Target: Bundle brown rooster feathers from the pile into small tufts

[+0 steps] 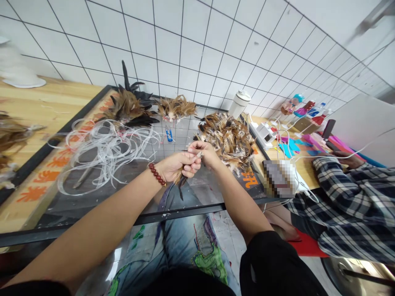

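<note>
My left hand (182,165), with a red bead bracelet (157,174) at its wrist, is closed round a small bunch of brown and black feathers (180,183). The feather tips hang down below the fingers. My right hand (206,153) meets it at the pale bound end of the bunch, with thumb and fingers pinched there; what exactly lies between them is hidden. Beyond my hands lie blue-handled thread snips (168,134) on the glass tabletop. A large heap of brown feather pieces (226,139) is just right of my right hand.
Loose coils of clear plastic strip (105,148) spread over the left side. Feather bunches (129,105) and another tuft (175,107) lie along the back. A white bottle (240,102), cables and a power strip (263,135) stand right. A person in a plaid sleeve (333,185) sits at right.
</note>
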